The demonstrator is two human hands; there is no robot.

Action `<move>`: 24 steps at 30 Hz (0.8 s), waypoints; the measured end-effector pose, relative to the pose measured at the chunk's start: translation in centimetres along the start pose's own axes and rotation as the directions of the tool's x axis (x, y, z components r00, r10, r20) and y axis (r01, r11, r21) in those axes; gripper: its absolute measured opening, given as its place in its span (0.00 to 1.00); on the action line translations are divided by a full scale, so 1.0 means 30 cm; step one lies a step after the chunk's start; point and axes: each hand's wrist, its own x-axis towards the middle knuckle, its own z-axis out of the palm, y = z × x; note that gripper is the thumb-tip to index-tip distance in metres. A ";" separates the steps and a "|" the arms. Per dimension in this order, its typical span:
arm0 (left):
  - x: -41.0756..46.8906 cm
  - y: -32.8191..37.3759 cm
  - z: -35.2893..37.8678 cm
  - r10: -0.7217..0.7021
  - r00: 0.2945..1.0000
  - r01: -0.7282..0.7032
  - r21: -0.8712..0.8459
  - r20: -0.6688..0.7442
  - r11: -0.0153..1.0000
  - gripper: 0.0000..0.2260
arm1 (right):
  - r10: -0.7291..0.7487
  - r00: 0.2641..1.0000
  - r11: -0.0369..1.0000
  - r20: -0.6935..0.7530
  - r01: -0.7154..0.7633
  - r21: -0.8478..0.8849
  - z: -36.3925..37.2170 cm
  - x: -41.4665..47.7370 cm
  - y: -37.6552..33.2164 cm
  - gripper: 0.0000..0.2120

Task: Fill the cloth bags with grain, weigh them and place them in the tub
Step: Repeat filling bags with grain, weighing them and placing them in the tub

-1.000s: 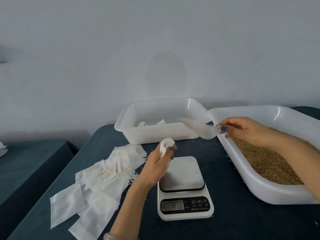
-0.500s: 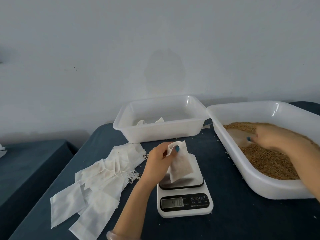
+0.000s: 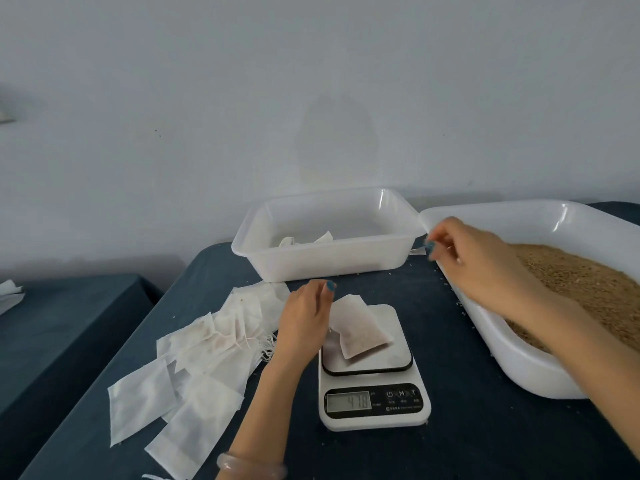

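One filled bag (image 3: 360,327) on one scale (image 3: 374,420); two tubs: bag tub (image 3: 329,263), grain tub (image 3: 512,358); empty bags (image 3: 194,358) heaped, uncounted. Left hand (image 3: 304,320) slack beside bag; right hand (image 3: 478,261) blurred, grip unclear.

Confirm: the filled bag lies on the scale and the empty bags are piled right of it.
Wrong side. The filled bag does lie on the scale, but the empty bags are piled left of it, as the head view shows.

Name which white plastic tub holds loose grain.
The larger white plastic tub on the right, under the right hand; the smaller rear tub holds only cloth bags.
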 end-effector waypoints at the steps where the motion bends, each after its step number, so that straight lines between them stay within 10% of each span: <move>1: 0.002 -0.003 -0.002 -0.018 1.000 0.018 -0.005 -0.022 1.000 0.16 | -0.024 0.999 0.996 0.034 0.021 0.083 0.023 -0.018 -0.041 0.04; 12: 0.013 -0.033 -0.013 -0.169 0.975 0.175 0.032 -0.143 0.984 0.14 | 0.300 0.950 0.901 0.085 -0.312 0.302 0.382 -0.117 0.080 0.11; 24: 0.003 -0.021 -0.014 -0.158 0.977 0.163 0.028 -0.141 0.986 0.14 | 0.276 0.958 0.887 0.080 -0.286 0.361 0.402 -0.137 0.120 0.16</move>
